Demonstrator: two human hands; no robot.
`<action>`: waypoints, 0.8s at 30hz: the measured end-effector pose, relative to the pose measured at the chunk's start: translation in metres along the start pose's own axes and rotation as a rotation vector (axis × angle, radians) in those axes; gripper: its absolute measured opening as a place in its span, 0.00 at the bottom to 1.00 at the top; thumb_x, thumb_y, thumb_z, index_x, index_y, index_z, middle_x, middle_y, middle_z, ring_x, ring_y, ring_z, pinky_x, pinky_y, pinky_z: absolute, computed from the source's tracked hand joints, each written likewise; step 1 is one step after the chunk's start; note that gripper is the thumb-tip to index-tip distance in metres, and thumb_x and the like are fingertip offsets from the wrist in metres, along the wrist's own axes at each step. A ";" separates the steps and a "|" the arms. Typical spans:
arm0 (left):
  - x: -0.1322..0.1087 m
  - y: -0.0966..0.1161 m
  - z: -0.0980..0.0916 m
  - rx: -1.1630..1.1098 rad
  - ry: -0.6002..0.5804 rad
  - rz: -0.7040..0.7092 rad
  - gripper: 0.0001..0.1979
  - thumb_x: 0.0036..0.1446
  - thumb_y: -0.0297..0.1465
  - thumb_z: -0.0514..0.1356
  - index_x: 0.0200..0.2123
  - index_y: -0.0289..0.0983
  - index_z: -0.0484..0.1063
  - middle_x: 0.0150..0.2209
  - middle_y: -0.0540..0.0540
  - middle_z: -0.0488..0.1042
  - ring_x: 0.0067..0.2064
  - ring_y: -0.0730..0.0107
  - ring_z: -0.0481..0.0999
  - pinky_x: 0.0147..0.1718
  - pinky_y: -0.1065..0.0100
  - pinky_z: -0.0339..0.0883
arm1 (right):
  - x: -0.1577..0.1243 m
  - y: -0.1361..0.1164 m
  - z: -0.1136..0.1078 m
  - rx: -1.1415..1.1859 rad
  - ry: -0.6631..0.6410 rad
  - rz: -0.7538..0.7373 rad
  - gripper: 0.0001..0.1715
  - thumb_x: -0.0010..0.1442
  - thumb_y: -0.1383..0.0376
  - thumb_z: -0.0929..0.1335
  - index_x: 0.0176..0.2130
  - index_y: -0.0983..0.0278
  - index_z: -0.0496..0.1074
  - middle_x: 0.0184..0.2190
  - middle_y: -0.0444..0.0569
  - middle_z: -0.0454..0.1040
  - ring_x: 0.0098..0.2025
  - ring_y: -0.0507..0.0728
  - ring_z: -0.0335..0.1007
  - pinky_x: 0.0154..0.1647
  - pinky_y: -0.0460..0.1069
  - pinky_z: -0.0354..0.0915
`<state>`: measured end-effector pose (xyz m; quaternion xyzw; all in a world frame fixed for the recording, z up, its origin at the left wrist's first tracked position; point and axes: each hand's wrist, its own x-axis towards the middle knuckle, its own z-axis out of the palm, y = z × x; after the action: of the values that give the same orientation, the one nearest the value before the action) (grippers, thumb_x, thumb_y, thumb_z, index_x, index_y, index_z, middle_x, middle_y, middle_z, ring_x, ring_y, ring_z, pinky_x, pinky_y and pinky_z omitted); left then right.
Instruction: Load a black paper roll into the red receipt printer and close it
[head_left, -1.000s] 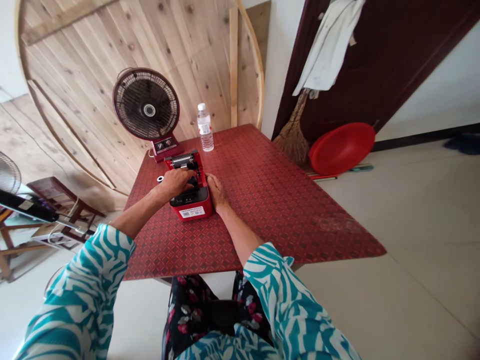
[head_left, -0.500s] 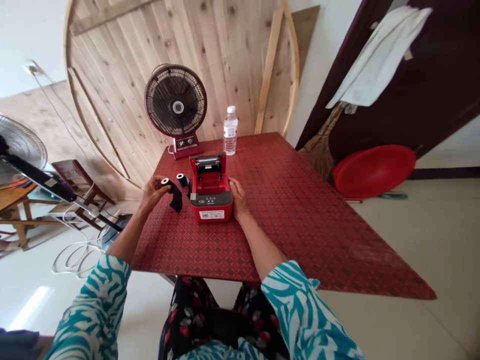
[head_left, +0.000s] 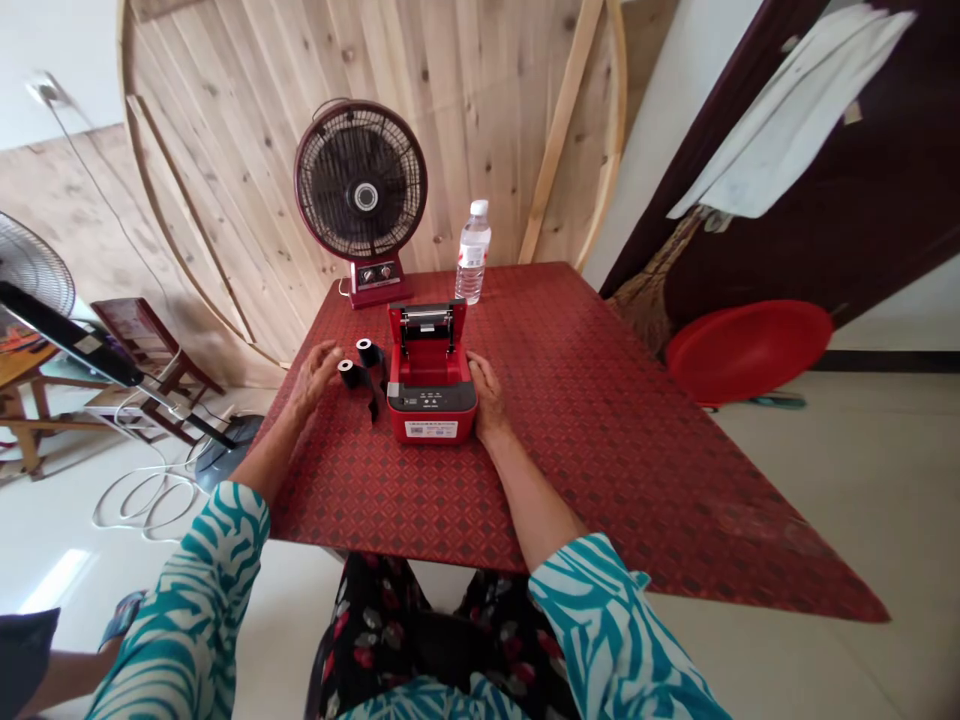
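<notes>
A small red printer (head_left: 433, 428) stands on the table with its lid up, its inner bay showing and a white label on its front. My right hand (head_left: 489, 398) holds the printer's right side; some of its fingers are hidden. To the left of the printer, two black ribbon rolls with white cores stand upright: a nearer roll (head_left: 347, 376) and a farther roll (head_left: 366, 352). A loose black strip trails from the nearer one toward the printer. My left hand (head_left: 313, 380) is just left of the nearer roll, its fingers apart and nothing held.
The table (head_left: 570, 450) has a red patterned cover. Behind the printer stand a maroon fan (head_left: 365, 200) and a clear water bottle (head_left: 471, 262). A standing fan (head_left: 67, 335) is at the left, and a red basin (head_left: 750, 350) leans at the right. Part of another person shows at lower left.
My left hand has let go of the ribbon roll, which now stands on the table beside the other roll. My right hand stays at the printer. The view has shifted slightly.
</notes>
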<state>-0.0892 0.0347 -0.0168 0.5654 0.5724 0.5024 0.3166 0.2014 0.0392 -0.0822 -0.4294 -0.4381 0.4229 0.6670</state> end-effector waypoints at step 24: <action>0.025 0.071 -0.003 -0.253 -0.048 0.059 0.18 0.38 0.37 0.67 0.34 0.38 0.70 0.27 0.52 0.73 0.30 0.71 0.73 0.32 0.69 0.69 | 0.003 0.000 0.005 0.012 -0.026 -0.020 0.24 0.57 0.47 0.65 0.46 0.56 0.76 0.51 0.47 0.78 0.57 0.60 0.70 0.65 0.60 0.60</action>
<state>-0.0729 0.0477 0.0560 0.5494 0.4799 0.5662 0.3839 0.1979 0.0428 -0.0800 -0.4154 -0.4484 0.4243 0.6681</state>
